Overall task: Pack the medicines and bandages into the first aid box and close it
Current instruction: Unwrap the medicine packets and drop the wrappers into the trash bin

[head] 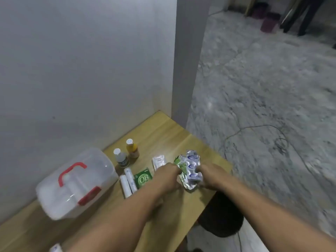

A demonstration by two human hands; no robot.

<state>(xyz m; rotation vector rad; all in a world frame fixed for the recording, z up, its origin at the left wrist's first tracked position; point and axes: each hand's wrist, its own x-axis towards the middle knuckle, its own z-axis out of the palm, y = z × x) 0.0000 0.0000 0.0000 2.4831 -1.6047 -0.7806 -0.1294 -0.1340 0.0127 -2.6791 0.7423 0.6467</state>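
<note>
A clear plastic first aid box [76,184] with a red handle and red latch stands closed at the left of the wooden table. Both hands grip a bunch of silver, blue and green blister strips [190,170]: my left hand [168,176] holds its left side, my right hand [209,176] its right side. Between the box and my hands lie two white bandage rolls [128,180], a green OB sachet [143,178] and a white packet [158,160]. A clear bottle [121,158] and an orange bottle [132,149], both white-capped, stand behind them.
A white wall [81,70] backs the wooden table [163,135], whose right edge drops to a grey concrete floor [263,88] with a loose cable. A dark round stool [221,215] sits under the table's edge. A white item [55,248] shows at the bottom left.
</note>
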